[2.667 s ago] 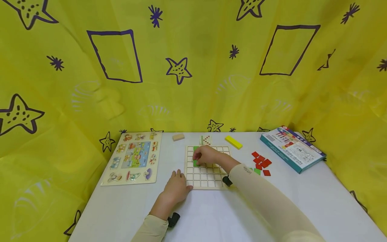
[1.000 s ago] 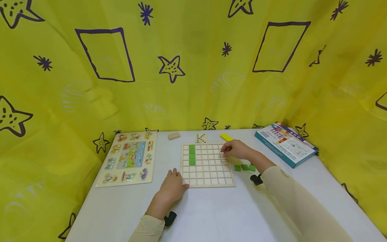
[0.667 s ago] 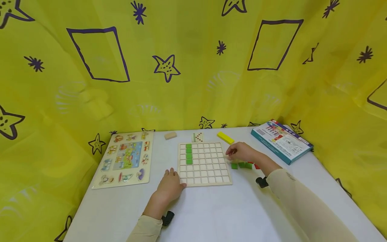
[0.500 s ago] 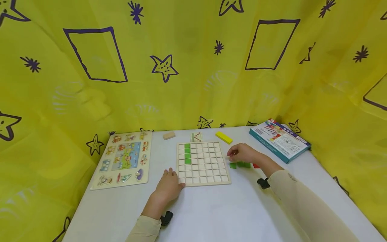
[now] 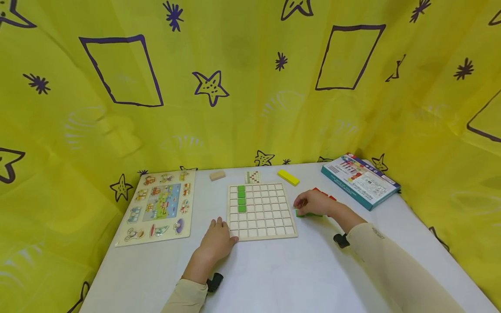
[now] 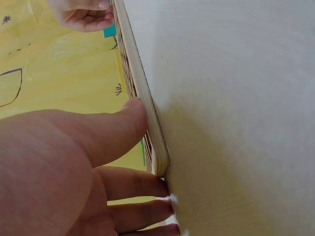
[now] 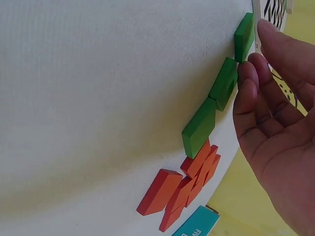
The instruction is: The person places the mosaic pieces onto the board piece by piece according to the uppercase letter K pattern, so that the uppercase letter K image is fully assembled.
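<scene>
A wooden grid board [image 5: 270, 237] lies flat, with a short column of green square tiles [image 5: 242, 208] in its upper left cells. At its near left corner rests my left hand [image 5: 216, 240], fingers extended; in the left wrist view the thumb [image 6: 133, 118] touches the board's edge. My right hand [image 5: 314, 204] hovers just right of the board, its fingers loosely bent and holding nothing visible. Three loose green tiles [image 7: 199, 128] lie in a row under it, the farthest beside the fingertips. Several red tiles [image 7: 160, 191] lie beyond them.
Behind the board are a small pattern card [image 5: 252, 177], a yellow block [image 5: 288, 177] and a plain wooden block [image 5: 217, 175]. A picture puzzle board [image 5: 168, 238] is at left, a flat teal-edged box [image 5: 360, 180] at right. A yellow curtain [image 5: 242, 126] surrounds the table.
My right hand has left the green column on the board and moved right, down to the loose green tiles. The left hand stays at the board's corner. The head view has turned slightly right.
</scene>
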`<state>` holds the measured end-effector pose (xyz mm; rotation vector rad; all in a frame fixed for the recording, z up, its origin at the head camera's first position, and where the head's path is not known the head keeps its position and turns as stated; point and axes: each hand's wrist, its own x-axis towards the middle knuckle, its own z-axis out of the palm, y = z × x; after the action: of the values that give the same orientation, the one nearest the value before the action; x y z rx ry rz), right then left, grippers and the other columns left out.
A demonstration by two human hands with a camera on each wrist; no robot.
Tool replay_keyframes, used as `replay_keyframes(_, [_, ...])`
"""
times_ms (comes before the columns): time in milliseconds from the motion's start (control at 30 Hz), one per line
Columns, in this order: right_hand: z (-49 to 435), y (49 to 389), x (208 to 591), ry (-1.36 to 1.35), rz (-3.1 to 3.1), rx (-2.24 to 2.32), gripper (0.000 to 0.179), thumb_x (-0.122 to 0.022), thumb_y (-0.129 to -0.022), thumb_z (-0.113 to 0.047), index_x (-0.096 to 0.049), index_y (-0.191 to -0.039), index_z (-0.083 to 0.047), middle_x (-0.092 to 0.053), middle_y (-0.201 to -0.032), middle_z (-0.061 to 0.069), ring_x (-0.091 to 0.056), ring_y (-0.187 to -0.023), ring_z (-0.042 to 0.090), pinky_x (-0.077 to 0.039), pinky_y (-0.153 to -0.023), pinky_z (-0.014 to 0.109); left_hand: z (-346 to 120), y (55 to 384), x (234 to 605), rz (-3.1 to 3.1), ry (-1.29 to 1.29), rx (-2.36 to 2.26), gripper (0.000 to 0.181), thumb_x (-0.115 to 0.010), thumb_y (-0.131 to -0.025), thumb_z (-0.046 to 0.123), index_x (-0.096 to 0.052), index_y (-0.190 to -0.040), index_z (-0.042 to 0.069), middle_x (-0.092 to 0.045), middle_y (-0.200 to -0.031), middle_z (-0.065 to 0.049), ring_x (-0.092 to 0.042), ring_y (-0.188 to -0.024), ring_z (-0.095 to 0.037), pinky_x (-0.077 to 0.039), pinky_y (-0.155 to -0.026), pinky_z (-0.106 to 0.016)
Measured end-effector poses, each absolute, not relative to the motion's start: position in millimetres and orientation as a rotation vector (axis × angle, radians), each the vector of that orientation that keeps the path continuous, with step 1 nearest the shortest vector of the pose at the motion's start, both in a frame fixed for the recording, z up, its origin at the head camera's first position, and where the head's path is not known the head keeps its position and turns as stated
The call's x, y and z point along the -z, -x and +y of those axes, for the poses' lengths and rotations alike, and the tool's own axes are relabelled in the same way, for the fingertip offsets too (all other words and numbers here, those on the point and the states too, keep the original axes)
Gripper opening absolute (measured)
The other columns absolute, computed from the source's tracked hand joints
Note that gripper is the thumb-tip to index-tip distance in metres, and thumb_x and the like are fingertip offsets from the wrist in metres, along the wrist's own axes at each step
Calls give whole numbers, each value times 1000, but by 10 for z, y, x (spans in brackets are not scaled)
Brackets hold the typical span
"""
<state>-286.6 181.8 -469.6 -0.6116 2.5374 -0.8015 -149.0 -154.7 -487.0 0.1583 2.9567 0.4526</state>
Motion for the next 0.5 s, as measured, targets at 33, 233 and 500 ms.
replay_keyframes(33, [1812,2863,4699,610,2534,796,20,-81,-85,-13,-74,-104,-10,-68,-90,-3,-59,-85,17,-51,-80,34,-1547,1488,4869,2957,-161,-452,69,-67,-97,33,-47,-134,-23,-40,-145,-40,-36,-138,-54,-34,-114,-54])
replay_keyframes(233, [1759,2845,4703,583,2518,753,21,-80,-85,-8,-74,-105,-10,-67,-91,-2,-57,-87,19,-53,-81,33,-1549,1489,4870,2961,-173,-445,69,-67,-97,33,-47,-134,-23,-40,-145,-40,-36,-138,-54,-35,-113,-54])
replay_keyframes(500, [1701,2822,4685,584,2518,704,17,-79,-86,-5,-75,-101,-10,-66,-89,-1,-56,-86,20,-53,-79,32,-1547,1492,4867,2949,-158,-445,70,-67,-97,33,-46,-135,-22,-39,-146,-39,-35,-139,-53,-35,-113,-54])
